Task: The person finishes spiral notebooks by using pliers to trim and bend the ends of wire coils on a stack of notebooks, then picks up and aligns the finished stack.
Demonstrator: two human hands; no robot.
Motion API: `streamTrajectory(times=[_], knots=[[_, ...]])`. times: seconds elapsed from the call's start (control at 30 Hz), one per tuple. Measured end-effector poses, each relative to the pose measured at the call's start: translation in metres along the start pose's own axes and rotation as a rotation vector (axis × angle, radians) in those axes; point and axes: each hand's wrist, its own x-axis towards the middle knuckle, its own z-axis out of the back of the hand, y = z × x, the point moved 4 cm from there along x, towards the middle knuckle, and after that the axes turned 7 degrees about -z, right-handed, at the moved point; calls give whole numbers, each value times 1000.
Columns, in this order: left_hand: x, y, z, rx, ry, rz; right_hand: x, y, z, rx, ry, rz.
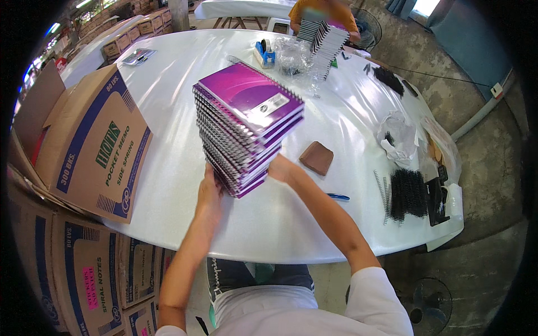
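Note:
A tall stack of purple spiral notebooks (249,101) leans between my two hands over the white-covered table, its wire bindings showing down the left side. My left hand (209,189) grips the lower left of the stack, fingers partly hidden behind it. On the lower right side, my right hand (278,168) holds the same stack, most of its fingers out of sight. Just right of that hand lies a brown block-like piece (317,158). A blue pen (338,196) rests nearer to me, beside my right forearm.
An open cardboard carton (106,145) stands at the left, above more stacked cartons (89,269). Black spiral coils (408,193) lie at the right near a crumpled plastic bag (399,134). Across the table are a blue tape dispenser (264,54), clear plastic, and a person behind another notebook stack (325,45).

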Motion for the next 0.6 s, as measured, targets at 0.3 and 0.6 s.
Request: streamTrajectory(times=[0.3, 0.6], knots=[[103, -28, 46, 461, 558, -3, -49, -53, -83, 167, -667, 238], [145, -39, 50, 393, 665, -111, -92, -63, -152, 226, -768, 363]])
